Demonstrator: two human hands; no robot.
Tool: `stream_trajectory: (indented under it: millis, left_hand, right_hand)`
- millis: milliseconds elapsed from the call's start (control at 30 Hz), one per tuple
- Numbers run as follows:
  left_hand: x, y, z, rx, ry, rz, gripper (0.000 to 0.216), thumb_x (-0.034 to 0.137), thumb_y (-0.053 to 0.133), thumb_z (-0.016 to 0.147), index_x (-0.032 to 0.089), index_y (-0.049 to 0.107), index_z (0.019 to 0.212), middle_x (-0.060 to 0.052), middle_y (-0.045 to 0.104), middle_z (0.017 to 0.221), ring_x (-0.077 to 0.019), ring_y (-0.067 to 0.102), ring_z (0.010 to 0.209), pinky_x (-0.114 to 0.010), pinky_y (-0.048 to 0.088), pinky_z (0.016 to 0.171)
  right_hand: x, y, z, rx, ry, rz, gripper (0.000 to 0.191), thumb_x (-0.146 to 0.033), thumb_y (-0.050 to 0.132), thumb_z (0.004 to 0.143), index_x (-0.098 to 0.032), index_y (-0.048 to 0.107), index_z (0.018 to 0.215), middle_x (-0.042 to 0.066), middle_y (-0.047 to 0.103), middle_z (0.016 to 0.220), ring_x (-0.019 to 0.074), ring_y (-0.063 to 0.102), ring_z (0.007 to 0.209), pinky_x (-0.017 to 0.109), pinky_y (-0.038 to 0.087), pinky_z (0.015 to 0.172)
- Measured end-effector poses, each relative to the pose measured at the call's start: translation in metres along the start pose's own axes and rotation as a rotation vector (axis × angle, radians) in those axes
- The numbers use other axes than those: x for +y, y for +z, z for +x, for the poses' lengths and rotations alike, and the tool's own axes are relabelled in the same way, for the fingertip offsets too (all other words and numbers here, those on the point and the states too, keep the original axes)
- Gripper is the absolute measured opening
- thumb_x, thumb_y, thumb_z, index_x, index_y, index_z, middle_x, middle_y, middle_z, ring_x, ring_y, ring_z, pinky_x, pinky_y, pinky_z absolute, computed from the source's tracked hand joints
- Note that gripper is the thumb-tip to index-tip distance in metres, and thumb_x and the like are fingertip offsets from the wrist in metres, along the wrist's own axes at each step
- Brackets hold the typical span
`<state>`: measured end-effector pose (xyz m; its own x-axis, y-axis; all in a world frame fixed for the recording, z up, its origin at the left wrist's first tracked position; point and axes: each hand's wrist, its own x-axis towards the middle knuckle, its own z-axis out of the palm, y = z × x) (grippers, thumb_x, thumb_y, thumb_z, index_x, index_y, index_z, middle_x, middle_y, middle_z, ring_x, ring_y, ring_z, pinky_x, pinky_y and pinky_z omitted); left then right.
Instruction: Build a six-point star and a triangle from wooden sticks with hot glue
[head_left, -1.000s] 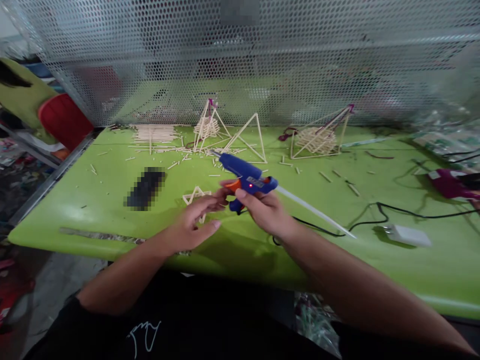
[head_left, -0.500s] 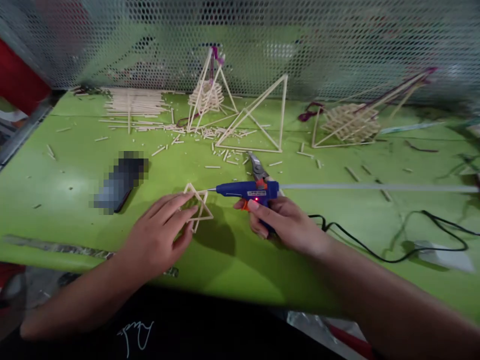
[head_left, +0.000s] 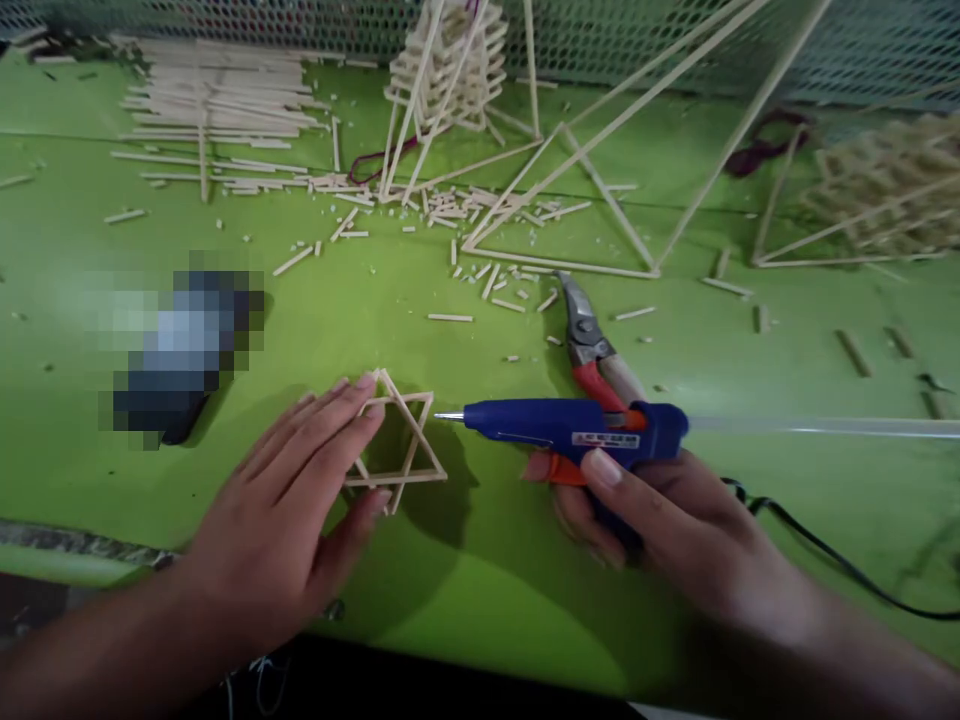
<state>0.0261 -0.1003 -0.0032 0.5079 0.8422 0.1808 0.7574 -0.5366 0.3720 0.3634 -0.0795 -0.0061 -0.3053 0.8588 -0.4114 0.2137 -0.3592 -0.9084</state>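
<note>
My left hand (head_left: 289, 500) grips the left side of a small star-shaped frame (head_left: 411, 477) made of thin wooden sticks, with fingers along its upper edge and the thumb below. My right hand (head_left: 660, 520) is wrapped around a blue glue gun (head_left: 525, 422), index finger at its orange trigger. The metal nozzle points left and sits close to the star's upper right corner; I cannot tell whether they touch. A clear glue stick (head_left: 817, 428) juts from the gun's rear. Behind the gun lie pruning shears (head_left: 589, 335), partly covered by it.
A stack of sticks (head_left: 225, 90) lies back left, with cut offcuts (head_left: 450, 205) scattered to its right. Stick pyramid frames (head_left: 562, 268) and layered stick pieces (head_left: 457, 60) stand at the back before a perforated metal screen (head_left: 600, 40). A blurred phone (head_left: 187, 350) lies left; a black cord (head_left: 825, 565) runs right.
The view has moved closer and lower over the table. The nozzle now shows a small gap or near contact at the star's corner; both hands keep their holds.
</note>
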Motion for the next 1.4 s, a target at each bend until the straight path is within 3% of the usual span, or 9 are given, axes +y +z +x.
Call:
stream_trajectory:
  millis: [100,167,333,500,833,1000,1100,1400]
  left_hand:
    - [0.0,0.004,-0.001,-0.045,0.009,0.05,0.082,0.04,0.043,0.126,0.01,0.011,0.196,-0.02,0.036,0.198,-0.0352,0.038,0.185,-0.056,0.042,0.15]
    - [-0.001,0.006,0.0,-0.068,0.011,0.079,0.085,0.041,0.041,0.126,0.011,0.003,0.197,-0.02,0.03,0.2,-0.0368,0.033,0.187,-0.058,0.04,0.15]
    - [-0.002,0.013,0.002,-0.106,0.011,0.102,0.086,0.045,0.042,0.127,0.01,0.005,0.197,-0.021,0.029,0.2,-0.0355,0.029,0.188,-0.056,0.035,0.153]
    - [-0.002,0.018,0.002,-0.094,-0.01,0.102,0.085,0.043,0.044,0.127,0.014,0.008,0.197,-0.019,0.033,0.199,-0.0365,0.033,0.187,-0.058,0.032,0.154]
    - [-0.001,0.016,0.003,-0.104,-0.029,0.089,0.084,0.041,0.046,0.126,0.017,0.01,0.198,-0.015,0.036,0.199,-0.0363,0.035,0.186,-0.06,0.032,0.154]
    - [-0.002,0.017,0.003,-0.104,-0.026,0.083,0.083,0.042,0.045,0.126,0.014,0.013,0.197,-0.015,0.035,0.2,-0.0354,0.031,0.188,-0.057,0.024,0.157]
    - [-0.002,0.017,0.003,-0.104,-0.017,0.086,0.082,0.042,0.044,0.126,0.011,0.015,0.197,-0.016,0.034,0.2,-0.0347,0.029,0.188,-0.054,0.021,0.157]
    - [-0.004,0.015,0.004,-0.127,-0.008,0.088,0.082,0.044,0.043,0.128,0.014,0.011,0.197,-0.017,0.035,0.199,-0.0374,0.033,0.187,-0.059,0.025,0.156]
  right_hand:
    - [0.002,-0.003,-0.002,-0.018,0.005,-0.031,0.079,-0.083,0.063,0.114,-0.026,0.065,0.059,0.004,0.062,0.052,0.0159,0.052,0.046,0.034,0.037,0.046]
    - [0.005,-0.005,-0.004,-0.001,0.013,-0.035,0.074,-0.082,0.064,0.114,-0.026,0.072,0.065,0.004,0.063,0.053,0.0165,0.052,0.045,0.034,0.037,0.046]
    - [0.01,-0.005,-0.01,0.049,0.079,0.0,0.058,-0.082,0.07,0.11,-0.028,0.083,0.091,0.001,0.064,0.055,0.0186,0.054,0.046,0.034,0.04,0.047]
    - [0.006,-0.001,-0.013,0.103,0.15,0.003,0.059,-0.085,0.075,0.105,-0.028,0.08,0.088,0.002,0.064,0.057,0.0194,0.055,0.048,0.034,0.042,0.046]
    - [0.004,-0.003,-0.012,0.075,0.097,-0.025,0.055,-0.081,0.073,0.108,-0.031,0.076,0.085,0.001,0.062,0.052,0.0209,0.055,0.042,0.036,0.043,0.042]
    - [0.002,-0.001,-0.011,0.061,0.044,-0.049,0.059,-0.077,0.069,0.113,-0.031,0.078,0.078,0.002,0.063,0.052,0.0191,0.056,0.041,0.034,0.042,0.04]
    - [0.003,0.001,-0.012,0.049,0.074,-0.049,0.057,-0.078,0.07,0.112,-0.031,0.083,0.084,0.003,0.066,0.055,0.02,0.057,0.04,0.034,0.046,0.039]
    - [-0.001,0.003,-0.009,0.033,0.052,-0.103,0.062,-0.082,0.067,0.113,-0.029,0.077,0.08,0.002,0.063,0.051,0.0194,0.058,0.039,0.03,0.046,0.038]
